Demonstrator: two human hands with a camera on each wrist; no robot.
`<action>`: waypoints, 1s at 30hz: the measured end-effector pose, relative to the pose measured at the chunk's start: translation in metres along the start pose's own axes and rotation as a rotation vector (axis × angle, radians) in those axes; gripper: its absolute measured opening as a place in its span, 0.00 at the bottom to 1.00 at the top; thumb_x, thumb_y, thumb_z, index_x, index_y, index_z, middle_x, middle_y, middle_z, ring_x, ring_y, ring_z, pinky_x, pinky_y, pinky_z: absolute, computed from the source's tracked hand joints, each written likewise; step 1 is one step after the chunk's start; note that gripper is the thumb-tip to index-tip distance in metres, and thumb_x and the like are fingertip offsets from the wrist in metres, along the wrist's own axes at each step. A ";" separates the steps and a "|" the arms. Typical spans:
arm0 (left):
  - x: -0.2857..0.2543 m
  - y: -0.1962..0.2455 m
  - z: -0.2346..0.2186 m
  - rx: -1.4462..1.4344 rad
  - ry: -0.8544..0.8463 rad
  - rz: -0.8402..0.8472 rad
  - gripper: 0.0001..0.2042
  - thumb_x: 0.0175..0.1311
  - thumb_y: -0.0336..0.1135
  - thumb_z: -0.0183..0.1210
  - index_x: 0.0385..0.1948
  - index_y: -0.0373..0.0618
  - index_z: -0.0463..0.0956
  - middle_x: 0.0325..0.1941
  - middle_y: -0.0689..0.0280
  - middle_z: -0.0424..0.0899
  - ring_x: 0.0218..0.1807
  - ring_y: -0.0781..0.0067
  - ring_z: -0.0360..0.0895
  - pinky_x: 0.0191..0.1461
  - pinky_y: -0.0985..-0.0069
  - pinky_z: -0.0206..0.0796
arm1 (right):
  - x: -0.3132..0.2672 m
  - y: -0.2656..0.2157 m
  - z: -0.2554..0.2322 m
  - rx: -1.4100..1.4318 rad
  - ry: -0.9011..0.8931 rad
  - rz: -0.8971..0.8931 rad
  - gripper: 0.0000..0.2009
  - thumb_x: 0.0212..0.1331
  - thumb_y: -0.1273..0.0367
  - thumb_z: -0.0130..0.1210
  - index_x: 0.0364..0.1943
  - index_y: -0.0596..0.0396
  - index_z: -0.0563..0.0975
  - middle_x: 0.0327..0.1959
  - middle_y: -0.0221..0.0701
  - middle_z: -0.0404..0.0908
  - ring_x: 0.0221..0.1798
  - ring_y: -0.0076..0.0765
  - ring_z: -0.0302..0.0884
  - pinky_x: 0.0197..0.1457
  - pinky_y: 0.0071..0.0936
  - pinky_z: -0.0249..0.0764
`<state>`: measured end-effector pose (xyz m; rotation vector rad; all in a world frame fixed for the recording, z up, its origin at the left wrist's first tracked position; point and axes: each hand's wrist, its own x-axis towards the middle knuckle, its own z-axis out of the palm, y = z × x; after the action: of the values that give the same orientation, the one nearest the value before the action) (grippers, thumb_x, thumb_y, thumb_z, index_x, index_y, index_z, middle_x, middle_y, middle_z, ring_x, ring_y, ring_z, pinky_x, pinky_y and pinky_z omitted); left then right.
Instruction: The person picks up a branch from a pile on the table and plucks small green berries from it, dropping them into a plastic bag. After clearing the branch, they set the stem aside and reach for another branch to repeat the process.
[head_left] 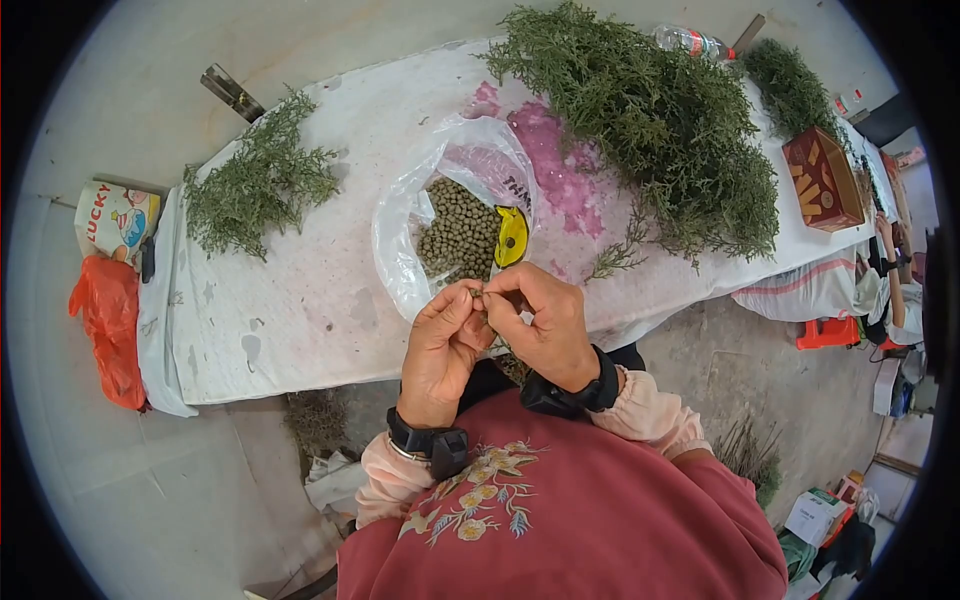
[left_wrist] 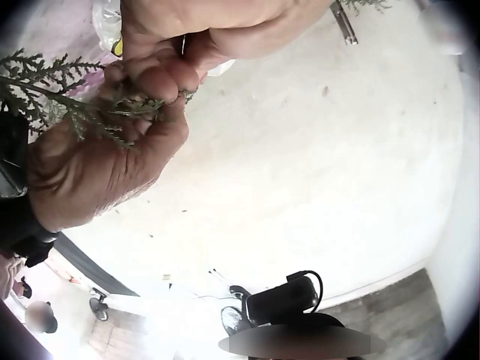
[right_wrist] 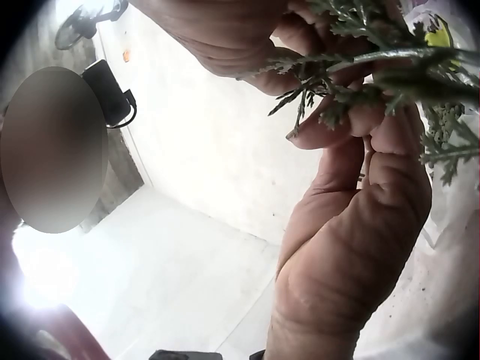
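Note:
Both hands meet fingertip to fingertip over the near rim of a clear plastic bag (head_left: 392, 240). My left hand (head_left: 440, 345) pinches the tip of a green conifer sprig (right_wrist: 360, 56) between thumb and finger. My right hand (head_left: 548, 320) also grips the sprig, its thumb and forefinger close against the left fingertips. In the left wrist view, the leafy part of the sprig (left_wrist: 82, 105) spreads out past the right hand. Brownish-green round pellets (head_left: 460, 230) fill the open bag, beside a yellow patch (head_left: 511, 236) with black marking.
A big heap of conifer branches (head_left: 640, 120) lies on the right of the white-covered table (head_left: 290, 340), a smaller bunch (head_left: 262, 175) on the left. Behind stands a plastic bottle (head_left: 692, 42). A red box (head_left: 822, 180) sits far right; a red plastic bag (head_left: 108, 325) hangs left.

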<state>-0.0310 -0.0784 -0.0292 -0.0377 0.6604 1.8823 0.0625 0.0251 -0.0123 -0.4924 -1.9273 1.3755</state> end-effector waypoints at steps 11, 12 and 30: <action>-0.003 -0.003 0.003 0.085 0.027 0.045 0.07 0.63 0.31 0.52 0.38 0.38 0.75 0.31 0.69 0.77 0.28 0.82 0.69 0.30 0.84 0.62 | -0.004 0.003 0.000 0.051 -0.009 0.021 0.04 0.49 0.77 0.55 0.29 0.60 0.73 0.23 0.35 0.76 0.22 0.29 0.75 0.24 0.22 0.69; -0.003 -0.003 0.002 0.085 0.027 0.043 0.07 0.63 0.31 0.52 0.38 0.38 0.75 0.31 0.69 0.77 0.28 0.82 0.69 0.30 0.84 0.62 | -0.004 0.004 0.000 0.046 -0.012 0.011 0.04 0.49 0.77 0.54 0.29 0.60 0.73 0.23 0.35 0.76 0.22 0.29 0.75 0.24 0.22 0.69; -0.004 -0.007 0.011 0.157 0.071 0.061 0.08 0.61 0.33 0.55 0.38 0.39 0.73 0.27 0.71 0.74 0.24 0.85 0.66 0.27 0.86 0.60 | -0.007 0.003 -0.002 0.043 -0.010 0.000 0.03 0.51 0.78 0.53 0.30 0.60 0.73 0.24 0.34 0.75 0.23 0.28 0.75 0.24 0.21 0.69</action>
<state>-0.0202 -0.0749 -0.0215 0.0176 0.8650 1.8883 0.0688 0.0226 -0.0169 -0.4662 -1.9013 1.4190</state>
